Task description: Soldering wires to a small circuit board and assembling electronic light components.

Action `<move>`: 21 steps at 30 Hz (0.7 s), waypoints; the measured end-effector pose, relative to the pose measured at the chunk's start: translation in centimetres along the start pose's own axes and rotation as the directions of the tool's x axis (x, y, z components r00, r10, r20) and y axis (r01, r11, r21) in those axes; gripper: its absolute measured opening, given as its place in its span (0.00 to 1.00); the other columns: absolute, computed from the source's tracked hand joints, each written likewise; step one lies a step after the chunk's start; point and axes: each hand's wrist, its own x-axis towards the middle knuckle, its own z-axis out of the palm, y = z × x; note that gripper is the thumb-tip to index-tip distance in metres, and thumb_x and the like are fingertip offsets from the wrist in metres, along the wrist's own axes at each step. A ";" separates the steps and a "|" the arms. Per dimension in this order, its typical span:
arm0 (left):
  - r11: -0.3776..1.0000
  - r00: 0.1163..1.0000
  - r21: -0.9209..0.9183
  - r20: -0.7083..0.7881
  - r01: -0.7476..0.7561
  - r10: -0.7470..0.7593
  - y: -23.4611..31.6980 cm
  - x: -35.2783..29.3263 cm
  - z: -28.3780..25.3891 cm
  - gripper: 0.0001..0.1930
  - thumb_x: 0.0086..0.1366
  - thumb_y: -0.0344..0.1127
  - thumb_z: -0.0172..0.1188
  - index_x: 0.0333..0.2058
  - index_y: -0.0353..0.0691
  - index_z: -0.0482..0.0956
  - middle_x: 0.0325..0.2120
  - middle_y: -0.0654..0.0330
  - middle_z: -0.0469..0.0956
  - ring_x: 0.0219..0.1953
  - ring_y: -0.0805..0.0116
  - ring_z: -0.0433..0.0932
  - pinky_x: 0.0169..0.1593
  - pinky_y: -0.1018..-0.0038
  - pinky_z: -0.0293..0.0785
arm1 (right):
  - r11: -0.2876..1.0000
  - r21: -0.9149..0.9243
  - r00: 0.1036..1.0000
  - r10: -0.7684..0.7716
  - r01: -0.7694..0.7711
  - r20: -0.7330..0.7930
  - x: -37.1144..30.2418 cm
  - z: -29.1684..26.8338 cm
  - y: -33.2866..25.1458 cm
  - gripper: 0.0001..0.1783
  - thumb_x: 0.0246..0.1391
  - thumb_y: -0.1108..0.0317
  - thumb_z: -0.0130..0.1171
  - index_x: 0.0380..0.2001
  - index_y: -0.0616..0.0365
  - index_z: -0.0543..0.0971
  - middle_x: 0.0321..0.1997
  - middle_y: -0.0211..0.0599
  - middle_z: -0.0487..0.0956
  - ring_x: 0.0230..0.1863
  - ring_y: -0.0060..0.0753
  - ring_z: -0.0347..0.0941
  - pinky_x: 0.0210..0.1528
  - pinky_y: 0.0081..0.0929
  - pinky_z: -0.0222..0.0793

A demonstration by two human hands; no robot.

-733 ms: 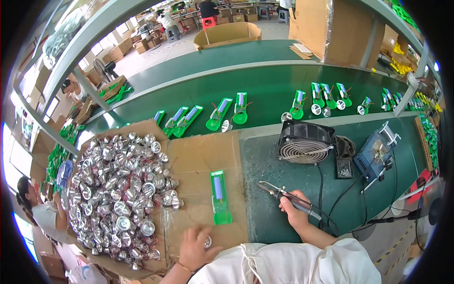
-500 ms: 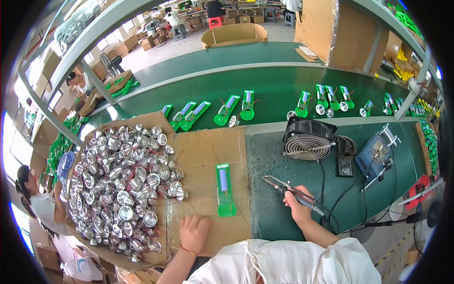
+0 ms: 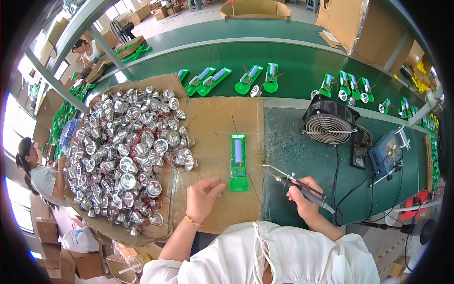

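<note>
My right hand is wrapped round the handle of a soldering iron, whose thin metal guide and tip point left over the bench. A green flashlight housing with a purple cylindrical battery and thin wires lies upright on the cardboard sheet. Just left of its lower end is my left hand, thumb and fingers pinched together; anything between them is too small to make out. Beside that hand, a large heap of silvery reflector cups with red wires fills a cardboard tray.
A black fan stands at the back right, next to a small dark tin and a blue soldering station. More green housings line the far ledge. Cables cross the right side. Co-workers sit at the left.
My left hand has lifted from resting on the cardboard and closed into a pinch nearer the housing. The right hand still holds the soldering iron. The whole view has shifted.
</note>
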 end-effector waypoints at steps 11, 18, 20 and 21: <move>0.978 0.997 0.193 0.024 -0.081 0.078 -1.0 1.0 2.0 0.07 0.53 0.35 0.61 0.27 0.38 0.81 0.19 0.55 0.74 0.24 0.62 0.73 0.30 0.71 0.68 | 0.994 -0.108 0.991 0.006 0.009 0.136 -0.4 1.4 1.9 0.09 0.47 0.73 0.58 0.31 0.66 0.71 0.24 0.40 0.77 0.24 0.22 0.73 0.26 0.19 0.70; 0.977 0.986 0.134 0.027 -0.166 0.164 -0.5 1.6 2.9 0.06 0.52 0.32 0.62 0.26 0.36 0.80 0.23 0.60 0.70 0.23 0.71 0.71 0.28 0.77 0.67 | 0.998 -0.022 0.996 0.054 -0.052 0.070 0.6 2.8 0.5 0.09 0.48 0.72 0.57 0.30 0.66 0.70 0.22 0.38 0.75 0.22 0.21 0.70 0.25 0.19 0.69; 0.981 0.987 0.113 0.059 -0.156 0.150 -0.1 1.9 2.9 0.06 0.52 0.31 0.62 0.27 0.35 0.80 0.26 0.59 0.71 0.22 0.71 0.73 0.27 0.78 0.69 | 0.997 -0.067 0.996 0.047 -0.042 0.078 0.8 2.7 0.5 0.09 0.48 0.71 0.57 0.30 0.66 0.70 0.21 0.38 0.75 0.22 0.22 0.71 0.25 0.19 0.69; 0.984 0.990 0.115 0.065 -0.135 0.128 -0.1 1.8 2.9 0.06 0.52 0.31 0.62 0.27 0.35 0.80 0.26 0.59 0.71 0.22 0.71 0.73 0.27 0.78 0.69 | 0.997 -0.079 0.996 0.030 -0.023 0.084 0.8 2.6 0.6 0.09 0.48 0.71 0.57 0.30 0.65 0.70 0.21 0.38 0.75 0.22 0.22 0.71 0.25 0.19 0.69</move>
